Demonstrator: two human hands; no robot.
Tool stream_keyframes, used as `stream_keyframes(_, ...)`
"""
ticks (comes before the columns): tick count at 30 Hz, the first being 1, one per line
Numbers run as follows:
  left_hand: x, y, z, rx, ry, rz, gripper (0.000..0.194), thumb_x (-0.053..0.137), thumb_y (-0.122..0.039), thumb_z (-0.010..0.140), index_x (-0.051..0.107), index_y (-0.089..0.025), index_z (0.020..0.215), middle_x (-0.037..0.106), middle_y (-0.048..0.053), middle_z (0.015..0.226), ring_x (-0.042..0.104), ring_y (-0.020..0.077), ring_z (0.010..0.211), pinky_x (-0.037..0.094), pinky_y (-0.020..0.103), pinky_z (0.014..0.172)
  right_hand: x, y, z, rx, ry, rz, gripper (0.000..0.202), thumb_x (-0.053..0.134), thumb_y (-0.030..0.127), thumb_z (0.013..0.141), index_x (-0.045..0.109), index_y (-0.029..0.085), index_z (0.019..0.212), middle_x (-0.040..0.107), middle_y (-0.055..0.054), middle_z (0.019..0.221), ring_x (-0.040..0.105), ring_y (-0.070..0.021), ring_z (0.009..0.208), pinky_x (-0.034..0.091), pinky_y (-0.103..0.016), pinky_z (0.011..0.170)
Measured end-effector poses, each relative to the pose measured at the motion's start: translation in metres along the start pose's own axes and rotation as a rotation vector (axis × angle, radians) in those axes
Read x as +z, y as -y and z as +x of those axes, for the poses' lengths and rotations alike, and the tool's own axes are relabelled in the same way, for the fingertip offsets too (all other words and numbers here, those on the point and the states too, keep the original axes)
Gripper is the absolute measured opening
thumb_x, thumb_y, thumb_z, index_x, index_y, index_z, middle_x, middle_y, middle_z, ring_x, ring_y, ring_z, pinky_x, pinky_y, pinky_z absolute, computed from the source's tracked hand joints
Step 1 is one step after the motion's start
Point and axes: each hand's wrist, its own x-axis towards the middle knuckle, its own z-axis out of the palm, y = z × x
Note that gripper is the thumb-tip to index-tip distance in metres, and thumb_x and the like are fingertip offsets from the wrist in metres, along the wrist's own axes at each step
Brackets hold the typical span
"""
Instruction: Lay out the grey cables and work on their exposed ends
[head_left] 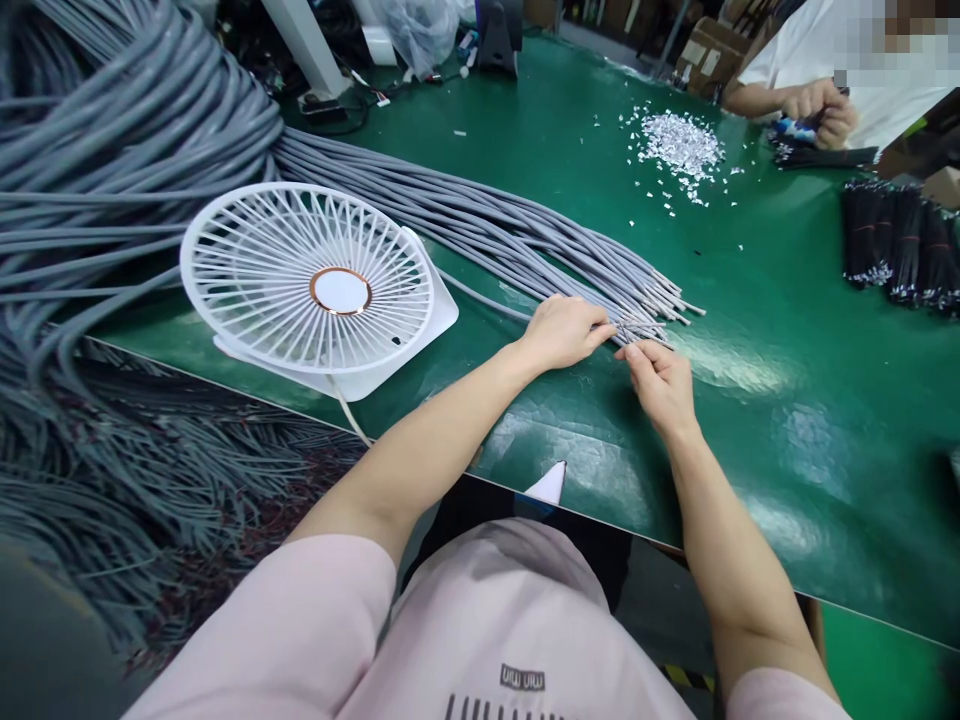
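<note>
A bundle of grey cables [480,215] runs across the green table, its stripped, pale ends fanned out at the right. My left hand [566,330] is closed on one grey cable near its end, beside the bundle. Just to its right, my right hand [660,382] pinches the thin end of that cable between thumb and fingers. The fingertips of both hands are close together but apart. A white round fan [341,290] lies tilted on the table, left of my left hand.
Large coils of grey cable [150,110] fill the left side, with more cables below the table edge. Small silvery pieces [681,145] lie scattered at the back. Across the table a person's hands [821,112] work near black wire bundles [900,240]. A metal post [304,45] stands behind.
</note>
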Motion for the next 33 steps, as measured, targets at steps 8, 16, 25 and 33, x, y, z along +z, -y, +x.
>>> stream_keyframes(8,0.003,0.0,0.0,-0.015,-0.005,-0.03,0.037,0.045,-0.043,0.092,0.074,-0.021,0.087,0.072,0.006,0.082,0.065,0.0227,0.082,0.039,0.032,0.071,0.0,0.002,0.005,0.002,0.015,-0.022,0.03,0.054,0.041,0.09,0.069,0.017,0.081,0.044,0.003,0.051,0.038,-0.0112,0.049,0.029,-0.025,0.05)
stream_keyframes(16,0.004,0.007,0.004,-0.14,-0.002,-0.249,0.035,0.047,-0.044,0.09,0.072,-0.021,0.083,0.07,0.002,0.077,0.061,0.0175,0.075,0.035,0.027,0.063,-0.008,0.006,-0.002,0.021,0.011,-0.071,0.029,0.053,0.04,0.091,0.069,0.018,0.082,0.04,0.004,0.049,0.035,-0.0105,0.046,0.026,-0.025,0.048)
stream_keyframes(25,0.003,0.005,0.004,-0.144,0.002,-0.283,0.034,0.048,-0.044,0.089,0.072,-0.021,0.085,0.07,0.002,0.077,0.059,0.0155,0.072,0.035,0.026,0.064,-0.003,-0.005,0.004,0.073,0.017,-0.036,0.03,0.053,0.042,0.091,0.069,0.018,0.083,0.041,0.005,0.048,0.035,-0.0099,0.044,0.026,-0.024,0.046)
stream_keyframes(33,0.004,0.004,0.002,-0.11,0.003,-0.217,0.035,0.047,-0.047,0.09,0.071,-0.022,0.083,0.071,0.002,0.077,0.062,0.0173,0.074,0.035,0.027,0.063,0.006,-0.005,0.009,0.214,0.003,0.185,0.033,0.059,0.049,0.086,0.065,0.017,0.081,0.038,0.007,0.043,0.028,-0.0074,0.036,0.021,-0.023,0.038)
